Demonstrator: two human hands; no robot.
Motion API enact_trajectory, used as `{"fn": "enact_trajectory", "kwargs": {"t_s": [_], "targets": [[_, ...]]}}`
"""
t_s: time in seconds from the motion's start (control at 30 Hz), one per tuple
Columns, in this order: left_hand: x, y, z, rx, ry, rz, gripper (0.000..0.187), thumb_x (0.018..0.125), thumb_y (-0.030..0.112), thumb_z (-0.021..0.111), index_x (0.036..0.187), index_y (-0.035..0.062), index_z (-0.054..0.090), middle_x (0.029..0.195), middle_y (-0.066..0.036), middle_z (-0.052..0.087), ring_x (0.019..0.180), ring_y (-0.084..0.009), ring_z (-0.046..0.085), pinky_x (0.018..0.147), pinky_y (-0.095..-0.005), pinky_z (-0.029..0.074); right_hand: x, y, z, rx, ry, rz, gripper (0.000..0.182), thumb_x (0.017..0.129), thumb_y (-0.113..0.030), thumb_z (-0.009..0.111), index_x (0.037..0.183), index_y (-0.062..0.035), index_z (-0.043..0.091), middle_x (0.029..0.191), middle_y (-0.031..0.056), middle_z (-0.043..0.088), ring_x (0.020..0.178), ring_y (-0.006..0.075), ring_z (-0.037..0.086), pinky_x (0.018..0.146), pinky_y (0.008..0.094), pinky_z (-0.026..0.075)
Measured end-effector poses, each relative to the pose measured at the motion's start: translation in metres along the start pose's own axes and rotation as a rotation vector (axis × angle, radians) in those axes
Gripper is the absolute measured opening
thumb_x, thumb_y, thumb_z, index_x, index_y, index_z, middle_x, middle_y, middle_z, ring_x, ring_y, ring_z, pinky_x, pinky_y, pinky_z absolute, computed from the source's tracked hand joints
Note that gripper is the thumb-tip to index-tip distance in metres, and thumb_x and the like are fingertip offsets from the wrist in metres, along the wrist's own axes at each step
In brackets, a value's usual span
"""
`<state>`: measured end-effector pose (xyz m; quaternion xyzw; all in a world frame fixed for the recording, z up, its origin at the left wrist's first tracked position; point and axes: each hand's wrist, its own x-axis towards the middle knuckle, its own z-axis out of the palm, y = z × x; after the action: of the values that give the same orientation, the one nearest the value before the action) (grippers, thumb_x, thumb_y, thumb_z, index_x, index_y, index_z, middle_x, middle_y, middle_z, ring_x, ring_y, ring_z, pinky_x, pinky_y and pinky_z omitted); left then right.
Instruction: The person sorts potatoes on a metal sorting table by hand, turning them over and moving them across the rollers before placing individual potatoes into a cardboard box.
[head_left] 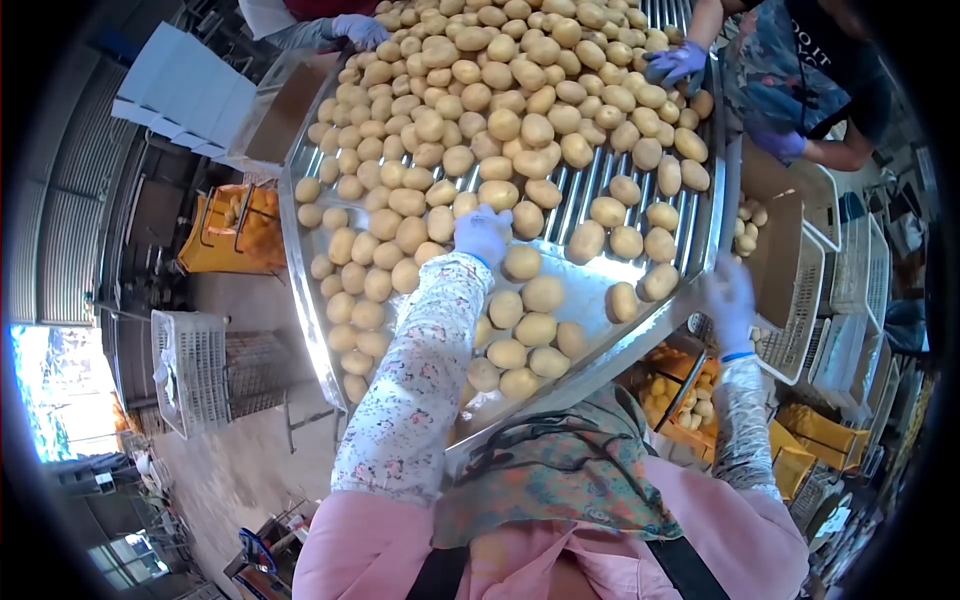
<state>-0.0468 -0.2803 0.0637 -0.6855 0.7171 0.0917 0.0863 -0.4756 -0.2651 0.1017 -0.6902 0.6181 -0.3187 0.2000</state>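
Many pale yellow potatoes (503,124) lie on a metal roller table (578,197), heaped at its far end and looser near me. My left hand (484,234), in a light purple glove, reaches over the middle of the table among the potatoes. Its fingertips are on or beside a potato (466,205), and whether it grips one is unclear. Past the table's right edge, my right hand (730,300) hangs beside the crates, gloved and blurred by motion. What it holds, if anything, cannot be made out.
Gloved hands of co-workers are at the table's far left (360,31) and far right (678,64). White plastic crates (808,300) stand to the right. Orange potato containers (678,392) sit below the right edge and an orange one (205,232) at left. A white crate (190,372) stands lower left.
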Motion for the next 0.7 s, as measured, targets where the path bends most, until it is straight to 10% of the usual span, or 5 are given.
{"fn": "enact_trajectory", "kwargs": {"t_s": [0.13,0.37,0.57,0.63,0.7], "targets": [[-0.009,0.002,0.005,-0.080,-0.245,-0.095,0.051,0.079,0.030,0.075,0.126,0.0188,0.057,0.122,-0.015,0.061,0.108,-0.0339,0.065,0.086,-0.0461,0.054,-0.053,-0.059,0.084,-0.263,-0.409,-0.504,0.050,0.083,-0.031,0.071,0.130,-0.0166,0.062,0.114,0.0144,0.065,0.093,0.0339,0.067,0.079,0.0444,0.056],[-0.098,0.037,-0.002,-0.863,0.582,-0.180,0.063,0.081,0.037,0.078,0.131,0.0063,0.054,0.120,-0.021,0.059,0.114,-0.0394,0.059,0.098,-0.0480,0.049,-0.057,-0.080,0.121,0.004,-0.586,-0.250,0.068,0.087,-0.026,0.069,0.151,-0.0247,0.047,0.131,0.0181,0.057,0.111,0.0326,0.062,0.091,0.0454,0.053],[-0.162,0.133,0.016,-0.602,0.578,0.365,0.073,0.089,0.037,0.072,0.146,-0.0006,0.046,0.139,-0.025,0.053,0.130,-0.0416,0.051,0.111,-0.0530,0.038,-0.076,-0.081,0.081,1.386,-0.740,0.662,0.046,0.100,-0.031,0.061,0.139,-0.0068,0.056,0.134,0.0114,0.061,0.120,0.0211,0.061,0.100,0.0361,0.051],[-0.185,0.122,0.035,-0.601,0.528,0.376,0.069,0.092,0.037,0.067,0.146,0.0000,0.047,0.144,-0.025,0.051,0.135,-0.0401,0.048,0.114,-0.0564,0.032,-0.066,-0.053,0.044,1.163,-0.600,0.581,0.032,0.101,-0.035,0.058,0.119,-0.0082,0.061,0.106,0.0067,0.067,0.088,0.0158,0.066,0.061,0.0254,0.051],[-0.218,0.065,0.058,-0.497,0.405,0.331,0.069,0.091,0.039,0.066,0.147,0.0019,0.048,0.148,-0.025,0.048,0.140,-0.0404,0.044,0.117,-0.0598,0.027,-0.035,0.020,0.006,1.502,-0.344,0.435,0.046,0.101,-0.041,0.059,0.130,-0.0052,0.057,0.116,0.0115,0.064,0.103,0.0231,0.066,0.082,0.0349,0.057]]}}
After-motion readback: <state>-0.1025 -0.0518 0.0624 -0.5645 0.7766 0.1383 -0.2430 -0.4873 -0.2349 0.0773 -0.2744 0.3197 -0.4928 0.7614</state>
